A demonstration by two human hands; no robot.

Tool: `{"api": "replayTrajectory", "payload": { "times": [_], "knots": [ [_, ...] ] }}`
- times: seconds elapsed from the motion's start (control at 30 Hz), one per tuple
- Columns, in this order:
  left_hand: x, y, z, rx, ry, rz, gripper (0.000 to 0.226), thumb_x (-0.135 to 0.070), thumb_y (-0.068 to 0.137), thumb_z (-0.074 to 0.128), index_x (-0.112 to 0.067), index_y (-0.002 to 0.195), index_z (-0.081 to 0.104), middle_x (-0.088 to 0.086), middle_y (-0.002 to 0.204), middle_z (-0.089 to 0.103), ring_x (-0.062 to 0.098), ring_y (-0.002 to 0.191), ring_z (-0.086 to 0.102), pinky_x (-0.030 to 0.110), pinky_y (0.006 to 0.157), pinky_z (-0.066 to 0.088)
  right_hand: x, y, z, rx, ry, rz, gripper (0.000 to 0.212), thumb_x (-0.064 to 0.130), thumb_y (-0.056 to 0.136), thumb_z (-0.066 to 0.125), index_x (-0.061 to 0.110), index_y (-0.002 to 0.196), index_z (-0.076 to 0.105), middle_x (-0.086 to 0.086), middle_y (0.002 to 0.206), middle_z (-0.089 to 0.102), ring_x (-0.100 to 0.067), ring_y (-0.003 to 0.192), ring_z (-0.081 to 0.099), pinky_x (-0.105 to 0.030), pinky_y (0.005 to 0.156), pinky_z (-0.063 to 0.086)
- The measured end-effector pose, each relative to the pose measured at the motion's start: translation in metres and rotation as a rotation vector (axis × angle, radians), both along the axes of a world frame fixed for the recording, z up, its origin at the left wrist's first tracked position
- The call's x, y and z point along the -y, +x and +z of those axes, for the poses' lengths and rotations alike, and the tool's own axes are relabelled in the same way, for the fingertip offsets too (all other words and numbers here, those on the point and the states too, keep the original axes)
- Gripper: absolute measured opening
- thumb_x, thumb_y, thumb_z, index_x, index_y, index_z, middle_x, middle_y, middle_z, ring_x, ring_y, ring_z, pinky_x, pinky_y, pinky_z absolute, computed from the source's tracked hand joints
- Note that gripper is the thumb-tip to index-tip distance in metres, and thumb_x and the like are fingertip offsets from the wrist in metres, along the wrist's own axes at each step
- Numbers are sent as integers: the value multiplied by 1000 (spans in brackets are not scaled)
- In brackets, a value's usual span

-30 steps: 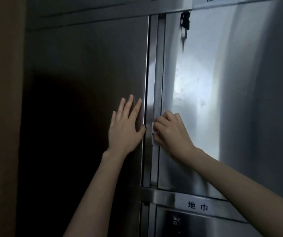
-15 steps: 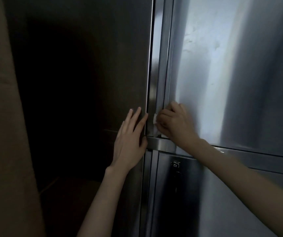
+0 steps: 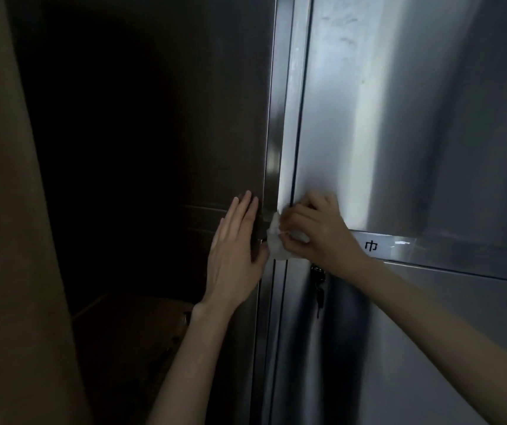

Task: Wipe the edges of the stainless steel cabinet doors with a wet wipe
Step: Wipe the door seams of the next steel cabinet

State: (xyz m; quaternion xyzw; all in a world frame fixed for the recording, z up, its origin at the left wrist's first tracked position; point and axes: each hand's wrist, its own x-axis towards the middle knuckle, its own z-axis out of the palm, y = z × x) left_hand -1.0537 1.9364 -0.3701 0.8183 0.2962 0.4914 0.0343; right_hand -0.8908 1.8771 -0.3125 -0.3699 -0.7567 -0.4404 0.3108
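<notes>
A stainless steel cabinet fills the right side, with an upper door (image 3: 399, 118) and a lower door (image 3: 399, 348) split by a horizontal rail (image 3: 460, 253). My right hand (image 3: 319, 231) grips a crumpled white wet wipe (image 3: 276, 240) and presses it where the upper door's left edge meets the rail. My left hand (image 3: 236, 253) lies flat, fingers straight, on the dark side panel (image 3: 215, 118) just left of the vertical frame strip (image 3: 279, 118).
A lock with hanging keys (image 3: 318, 280) sits at the top left of the lower door, just under my right wrist. A label with a black character (image 3: 371, 246) is on the rail. A brown wall (image 3: 7, 210) stands at the left, with a dark recess between.
Both hands have moved down the door's left edge to its bottom corner at the rail. More of the wipe shows under my right hand. The camera view has dropped lower.
</notes>
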Motion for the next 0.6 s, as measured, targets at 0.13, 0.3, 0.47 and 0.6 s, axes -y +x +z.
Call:
{"api": "replayTrajectory", "payload": {
  "times": [0.13, 0.3, 0.47, 0.6],
  "knots": [
    [2, 1, -12, 99, 40, -24, 83, -17, 91, 61, -32, 151, 6, -20, 158, 2, -2, 147, -4, 37, 121, 11, 4, 13, -6, -81, -191, 107, 16, 29, 76, 63, 15, 75, 68, 8, 79, 66, -16, 81, 45, -35, 74, 31],
    [3, -2, -25, 18, 129, 36, 83, -9, 90, 59, -37, 152, 10, -17, 161, 1, 3, 148, -7, 40, 121, 11, 18, 13, -44, -215, -68, 75, 15, 27, 76, 62, 14, 73, 68, 9, 80, 67, -15, 78, 47, -35, 74, 33],
    [3, -11, -52, -106, 105, 92, 78, -11, 94, 54, -37, 152, 8, -24, 154, -9, -3, 143, -15, 27, 117, -2, 30, -14, -108, -96, 165, -20, 12, 10, 83, 64, 7, 71, 66, -5, 77, 66, -21, 73, 48, -30, 68, 33],
    [1, -19, -96, -177, -21, 137, 78, -17, 96, 55, -30, 153, 3, -22, 154, -13, -1, 143, -18, 29, 119, 3, 12, -32, -148, 29, 137, -141, 10, 4, 89, 50, 5, 84, 58, -10, 79, 64, -21, 73, 49, -27, 59, 35]
  ]
}}
